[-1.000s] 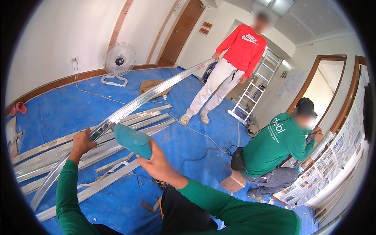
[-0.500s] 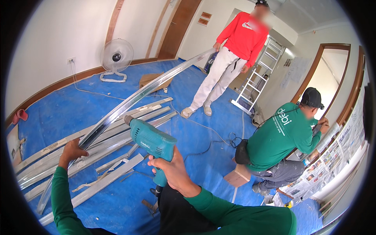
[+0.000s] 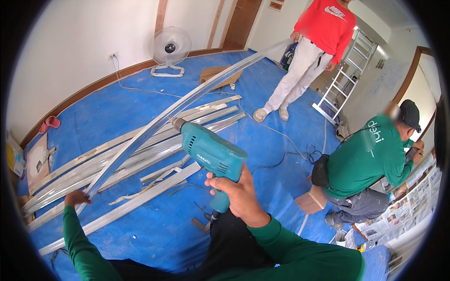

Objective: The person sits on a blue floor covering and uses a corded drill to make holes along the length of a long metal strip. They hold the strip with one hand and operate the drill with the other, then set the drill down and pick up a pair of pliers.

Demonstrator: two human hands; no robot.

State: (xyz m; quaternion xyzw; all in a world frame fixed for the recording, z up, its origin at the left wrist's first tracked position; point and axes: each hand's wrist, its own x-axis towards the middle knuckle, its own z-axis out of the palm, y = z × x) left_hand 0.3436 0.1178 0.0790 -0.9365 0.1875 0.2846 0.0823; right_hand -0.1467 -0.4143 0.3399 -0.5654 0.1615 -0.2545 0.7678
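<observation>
My right hand (image 3: 241, 194) grips a teal power drill (image 3: 211, 152) by its handle, and the chuck points forward and left. My left hand (image 3: 76, 199) is closed round the near end of a long silver metal channel (image 3: 154, 126). That channel slants up and away to the right, passing just beyond the drill's chuck. A standing person in a red top (image 3: 323, 30) holds its far end in one hand. Below it, several more metal strips (image 3: 117, 178) lie side by side on blue floor sheeting (image 3: 154, 243).
A second person in a green top (image 3: 368, 159) sits on a wooden block (image 3: 311, 199) at the right, working by a doorway. A ladder (image 3: 344, 82) leans behind. A fan (image 3: 169, 49) stands by the wall. Cables (image 3: 281, 161) cross the floor near the drill.
The scene has shifted rightward and slightly up in the picture as my view turned. My left hand has moved lower with the channel's near end. The drill stays in my right hand.
</observation>
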